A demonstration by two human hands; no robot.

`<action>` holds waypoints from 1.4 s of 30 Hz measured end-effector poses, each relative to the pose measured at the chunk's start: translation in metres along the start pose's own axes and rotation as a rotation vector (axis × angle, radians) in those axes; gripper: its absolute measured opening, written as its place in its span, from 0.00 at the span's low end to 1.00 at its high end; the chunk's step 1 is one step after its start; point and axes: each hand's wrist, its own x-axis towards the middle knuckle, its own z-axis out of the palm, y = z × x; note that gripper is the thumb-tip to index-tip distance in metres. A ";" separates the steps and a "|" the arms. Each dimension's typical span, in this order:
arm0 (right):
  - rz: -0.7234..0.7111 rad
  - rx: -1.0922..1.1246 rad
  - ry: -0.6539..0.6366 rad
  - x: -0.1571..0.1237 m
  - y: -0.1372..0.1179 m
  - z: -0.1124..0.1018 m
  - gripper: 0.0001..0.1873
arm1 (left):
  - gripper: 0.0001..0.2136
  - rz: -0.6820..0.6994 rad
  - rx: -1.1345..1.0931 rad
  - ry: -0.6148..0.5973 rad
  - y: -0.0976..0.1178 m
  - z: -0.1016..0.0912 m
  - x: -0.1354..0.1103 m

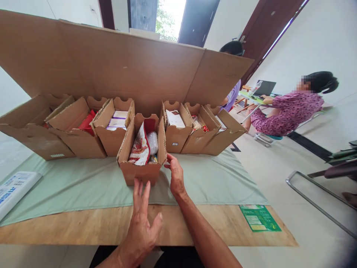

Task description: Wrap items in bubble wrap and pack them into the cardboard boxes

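Brown cardboard box (139, 173), open on top, standing upright just past the left hand (142, 225) and just left of the right hand (176, 175). Tucked inside, a red and white patterned thing (141, 148), leaning beside clear bubble wrap (153, 143).

The front box (141, 173) stands on the cloth (92, 182), between the box row (111, 143) and the table's (97, 227) near edge. The right hand (176, 175) touches its right wall; the left hand (143, 223) is at its front wall (contact unclear). Sheet (260, 218): near right corner.
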 end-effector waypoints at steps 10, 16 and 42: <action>-0.041 -0.130 0.114 0.001 0.021 -0.008 0.25 | 0.41 -0.086 -0.221 -0.014 -0.021 0.022 0.120; 0.001 -0.190 0.082 0.003 0.016 -0.011 0.26 | 0.42 -0.068 -0.264 -0.049 -0.028 0.024 0.148; -0.519 -0.878 -0.434 0.029 -0.128 0.067 0.10 | 0.25 -0.283 -0.517 0.773 -0.090 -0.103 0.065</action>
